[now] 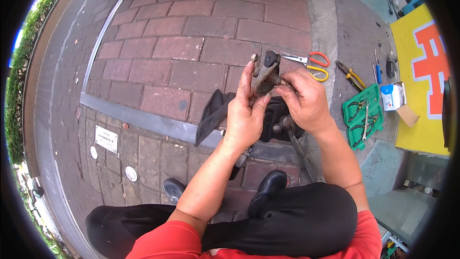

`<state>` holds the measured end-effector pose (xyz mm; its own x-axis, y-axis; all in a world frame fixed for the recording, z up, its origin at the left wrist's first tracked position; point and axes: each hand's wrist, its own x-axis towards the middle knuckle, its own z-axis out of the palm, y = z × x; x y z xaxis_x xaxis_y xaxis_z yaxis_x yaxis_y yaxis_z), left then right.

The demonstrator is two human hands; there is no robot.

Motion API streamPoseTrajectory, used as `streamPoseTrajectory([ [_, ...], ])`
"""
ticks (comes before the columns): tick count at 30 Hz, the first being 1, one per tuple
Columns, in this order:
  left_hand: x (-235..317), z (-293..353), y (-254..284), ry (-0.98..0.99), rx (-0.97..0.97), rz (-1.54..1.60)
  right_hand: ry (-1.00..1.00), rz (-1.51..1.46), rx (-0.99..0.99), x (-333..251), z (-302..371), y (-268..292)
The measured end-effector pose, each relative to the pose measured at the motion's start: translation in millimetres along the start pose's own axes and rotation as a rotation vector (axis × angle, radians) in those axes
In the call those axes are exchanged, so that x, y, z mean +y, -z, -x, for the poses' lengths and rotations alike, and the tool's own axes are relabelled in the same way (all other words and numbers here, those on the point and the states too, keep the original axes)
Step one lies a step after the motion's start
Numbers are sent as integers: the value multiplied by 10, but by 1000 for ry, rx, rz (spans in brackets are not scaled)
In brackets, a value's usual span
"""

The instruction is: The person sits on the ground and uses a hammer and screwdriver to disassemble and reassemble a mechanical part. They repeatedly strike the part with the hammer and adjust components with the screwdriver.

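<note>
In front of me, a dirty brownish metal part (267,82) with a round black end is held between both hands. My left hand (246,115) grips its lower side between thumb and fingers, with the index finger stretched up along it. A small rusty piece (255,64) shows at that fingertip; whether it joins the part I cannot tell. My right hand (305,97) is closed, pinching the part's right side with thumb and fingers. Beneath the hands lies a black cloth (211,115). A hammer (298,146) lies beside it, partly hidden by my right arm.
Right of my hands lie scissors (317,65) with red and yellow handles, yellow-handled pliers (351,75) and a blue screwdriver (378,73). An open green tool case (352,129) sits nearer, beside a white-and-blue box (392,98). A yellow sign (407,43) stands at the right edge.
</note>
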<state>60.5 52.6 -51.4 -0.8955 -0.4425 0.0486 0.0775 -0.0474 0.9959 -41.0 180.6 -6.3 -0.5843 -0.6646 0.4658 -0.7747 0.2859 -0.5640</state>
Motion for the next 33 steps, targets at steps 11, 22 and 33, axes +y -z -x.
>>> streamPoseTrajectory([
  [11,43,33,15,125,-122,328,-536,-815,57,263,27,35],
  [22,128,16,60,143,-277,555,-787,-1638,149,367,120,-680],
  [33,224,34,49,186,-282,607,-718,-1449,245,282,-46,-460],
])
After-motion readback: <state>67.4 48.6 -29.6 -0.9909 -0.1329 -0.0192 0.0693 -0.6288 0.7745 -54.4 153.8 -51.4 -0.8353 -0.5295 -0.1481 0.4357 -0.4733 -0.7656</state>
